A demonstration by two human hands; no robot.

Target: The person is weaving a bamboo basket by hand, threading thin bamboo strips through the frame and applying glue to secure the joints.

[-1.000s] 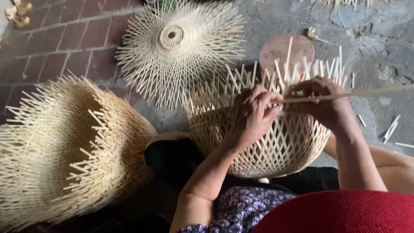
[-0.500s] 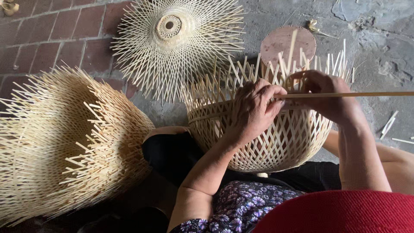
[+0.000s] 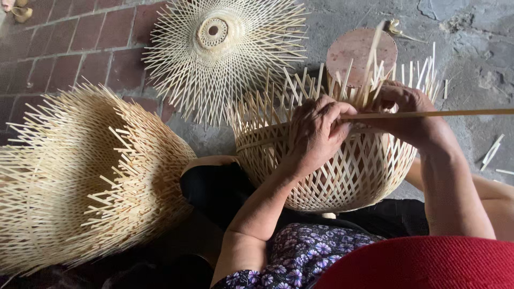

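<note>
Bamboo everywhere, and right in the middle sits the half-woven basket [image 3: 342,166], resting against the person's lap with its open rim of loose upright slat ends pointing away toward the brick and stone floor [image 3: 80,48]. Left hand [image 3: 318,134] is curled over the near rim, fingers closed and pinching down on the weave where a long thin bamboo strip [image 3: 455,113] meets it. Right hand [image 3: 409,115] sits just beside it, on the rim's right side, fingers folded around that same strip. The two hands are close together, nearly touching, both clamped on the work.

Now the strip itself: its long axis runs almost level, left to right, trailing from the hands out past the right edge of view. So the free length lies on the right hand's side, while the left hand is nearer the point where the strip enters the weave.

Around them: a big finished basket shape [image 3: 80,176] lies on its side at the left, well apart; a flat round woven disc [image 3: 219,48] rests on the floor beyond; a round reddish stool top [image 3: 356,51] shows just behind the rim. Loose slat offcuts [image 3: 491,152] lie at the right.
</note>
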